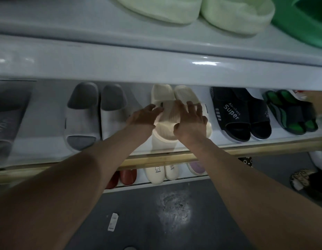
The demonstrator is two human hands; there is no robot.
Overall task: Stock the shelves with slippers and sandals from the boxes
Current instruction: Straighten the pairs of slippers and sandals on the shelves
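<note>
Both your arms reach straight forward to the middle shelf (174, 149). Your left hand (145, 115) lies flat, fingers (157, 110) nearly straight, tips touching the strap of the slippers (172, 114) and holding nothing. Your right hand (191, 121) arches over the same strap, fingers spread and bent, thumb at its front edge; whether it clamps cannot be told. The slippers are a cream ribbed pair, side by side, toes outward, between a grey pair (95, 114) and a navy pair (239, 114).
</note>
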